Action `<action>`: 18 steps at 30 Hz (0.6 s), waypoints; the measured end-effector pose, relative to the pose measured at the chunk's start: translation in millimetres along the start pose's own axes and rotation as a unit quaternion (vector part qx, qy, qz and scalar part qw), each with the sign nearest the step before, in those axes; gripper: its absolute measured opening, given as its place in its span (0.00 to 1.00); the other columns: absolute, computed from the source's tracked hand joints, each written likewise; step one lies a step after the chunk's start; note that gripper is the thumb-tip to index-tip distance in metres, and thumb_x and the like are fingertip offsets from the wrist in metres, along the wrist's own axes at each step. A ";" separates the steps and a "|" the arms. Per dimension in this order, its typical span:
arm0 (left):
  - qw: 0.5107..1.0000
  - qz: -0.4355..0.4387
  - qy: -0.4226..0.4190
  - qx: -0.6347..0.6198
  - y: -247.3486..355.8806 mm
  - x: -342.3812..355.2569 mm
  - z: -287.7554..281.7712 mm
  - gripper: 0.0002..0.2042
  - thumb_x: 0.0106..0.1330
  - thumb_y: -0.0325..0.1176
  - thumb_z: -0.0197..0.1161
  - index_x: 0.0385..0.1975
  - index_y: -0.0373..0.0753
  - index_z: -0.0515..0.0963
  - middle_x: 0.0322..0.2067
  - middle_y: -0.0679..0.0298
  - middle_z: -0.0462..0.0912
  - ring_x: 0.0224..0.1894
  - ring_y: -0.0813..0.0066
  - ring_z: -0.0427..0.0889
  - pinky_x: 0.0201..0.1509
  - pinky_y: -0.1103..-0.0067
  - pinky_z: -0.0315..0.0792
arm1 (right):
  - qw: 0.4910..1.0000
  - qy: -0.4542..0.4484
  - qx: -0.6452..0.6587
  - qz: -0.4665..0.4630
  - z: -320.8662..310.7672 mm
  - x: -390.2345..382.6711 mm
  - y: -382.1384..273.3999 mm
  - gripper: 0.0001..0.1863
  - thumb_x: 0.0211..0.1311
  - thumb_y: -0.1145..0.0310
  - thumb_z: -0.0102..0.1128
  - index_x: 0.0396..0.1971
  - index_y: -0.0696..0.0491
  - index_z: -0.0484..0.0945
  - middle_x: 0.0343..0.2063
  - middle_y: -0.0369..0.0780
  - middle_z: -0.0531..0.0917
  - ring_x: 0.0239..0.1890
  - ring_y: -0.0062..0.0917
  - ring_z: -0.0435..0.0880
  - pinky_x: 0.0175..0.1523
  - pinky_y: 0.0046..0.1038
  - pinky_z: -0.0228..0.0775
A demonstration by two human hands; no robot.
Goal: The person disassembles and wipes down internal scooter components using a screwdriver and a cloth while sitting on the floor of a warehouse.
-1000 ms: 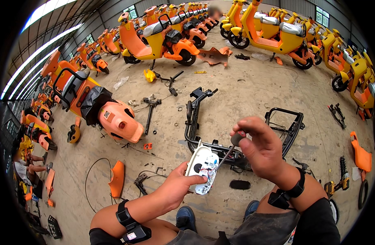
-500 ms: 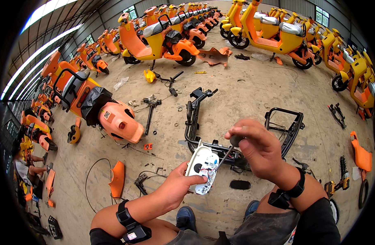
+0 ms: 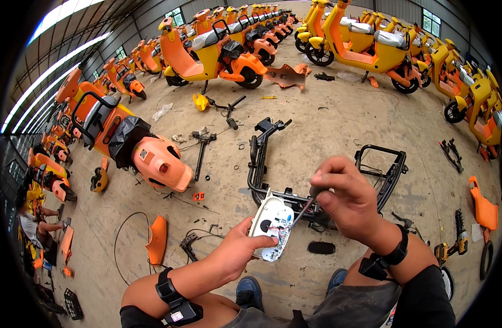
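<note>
My left hand (image 3: 238,247) holds a white plastic housing (image 3: 257,214) with a white circuit board (image 3: 275,239) and small wires inside, its thumb lying on the board. My right hand (image 3: 341,199) grips the dark round handle of a screwdriver (image 3: 304,208), whose thin shaft angles down to the right edge of the board. Behind both hands a black bare scooter frame (image 3: 257,169) lies on the floor. A dark oblong pad (image 3: 321,247) lies below my right hand.
Rows of orange-yellow scooters (image 3: 215,57) surround the work area. A scooter body (image 3: 158,161) stands left, near orange panels (image 3: 156,240) and cables. A yellow-black drill (image 3: 454,249) and loose panel (image 3: 483,208) lie right. Another person (image 3: 35,224) sits at far left.
My right hand's fingers have shifted and turned slightly on the screwdriver handle, moving a little to the right since half a second ago. My left hand and the housing stay nearly still.
</note>
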State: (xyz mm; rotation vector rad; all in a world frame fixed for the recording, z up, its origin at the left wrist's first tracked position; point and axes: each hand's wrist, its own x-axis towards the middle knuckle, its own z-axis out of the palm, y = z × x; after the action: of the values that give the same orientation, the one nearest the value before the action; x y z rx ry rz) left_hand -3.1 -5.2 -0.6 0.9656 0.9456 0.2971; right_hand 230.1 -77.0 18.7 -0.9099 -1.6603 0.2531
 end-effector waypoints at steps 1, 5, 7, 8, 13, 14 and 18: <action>1.000 0.000 -0.003 -0.003 -1.2 1.4 -1.4 0.23 0.59 0.20 0.64 0.55 0.38 0.69 0.44 0.62 0.82 0.46 0.73 0.82 0.46 0.75 0.76 | 0.999 0.010 0.036 0.019 1.8 0.1 -1.5 0.15 0.65 0.76 0.59 0.52 0.56 0.79 0.51 0.44 0.77 0.51 0.30 0.78 0.52 0.26 0.72; 1.000 0.003 -0.009 -0.010 -2.2 0.8 -3.8 0.26 0.59 0.21 0.65 0.59 0.34 0.66 0.45 0.60 0.82 0.44 0.73 0.82 0.48 0.75 0.75 | 0.997 0.015 0.066 0.034 4.6 5.0 -7.9 0.16 0.65 0.77 0.58 0.52 0.55 0.80 0.50 0.44 0.77 0.51 0.30 0.79 0.53 0.26 0.72; 1.000 0.000 -0.003 -0.005 -3.0 1.4 -3.7 0.26 0.59 0.21 0.65 0.58 0.34 0.66 0.45 0.60 0.82 0.44 0.72 0.82 0.49 0.75 0.75 | 0.999 0.011 0.030 0.009 4.0 6.1 -7.9 0.16 0.65 0.77 0.58 0.52 0.54 0.80 0.49 0.44 0.78 0.50 0.31 0.79 0.53 0.26 0.71; 1.000 -0.001 0.000 -0.003 -3.3 1.7 -3.6 0.26 0.59 0.21 0.65 0.58 0.34 0.66 0.45 0.60 0.82 0.44 0.72 0.82 0.49 0.75 0.75 | 1.000 0.014 0.016 -0.004 5.3 6.2 -6.1 0.16 0.65 0.77 0.58 0.52 0.54 0.79 0.49 0.44 0.78 0.49 0.31 0.79 0.54 0.26 0.71; 1.000 0.007 -0.015 -0.011 -3.4 1.7 -3.8 0.25 0.59 0.21 0.66 0.56 0.34 0.67 0.45 0.61 0.82 0.46 0.73 0.82 0.49 0.76 0.74 | 1.000 -0.005 0.001 0.014 1.8 1.1 -3.4 0.16 0.65 0.75 0.58 0.52 0.54 0.79 0.48 0.43 0.79 0.48 0.31 0.80 0.54 0.27 0.71; 1.000 0.009 -0.016 -0.010 -4.1 2.0 -4.1 0.25 0.58 0.21 0.66 0.56 0.34 0.67 0.45 0.61 0.82 0.46 0.73 0.82 0.50 0.76 0.74 | 1.000 -0.004 0.003 0.022 1.2 0.6 -3.5 0.16 0.65 0.74 0.58 0.52 0.54 0.79 0.48 0.44 0.79 0.49 0.32 0.80 0.54 0.27 0.71; 1.000 0.007 -0.012 -0.008 -3.0 1.2 -4.1 0.25 0.58 0.21 0.67 0.56 0.34 0.67 0.45 0.61 0.82 0.47 0.73 0.81 0.50 0.76 0.74 | 0.993 0.032 0.091 0.066 8.1 -0.3 -2.6 0.16 0.65 0.73 0.59 0.52 0.57 0.78 0.51 0.46 0.78 0.51 0.32 0.80 0.54 0.28 0.71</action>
State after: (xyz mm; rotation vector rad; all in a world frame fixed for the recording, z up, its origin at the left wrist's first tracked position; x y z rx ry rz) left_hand -6.2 -3.9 -4.5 0.9586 0.9133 0.3034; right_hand 221.7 -76.6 17.5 -0.8812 -1.4931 0.4531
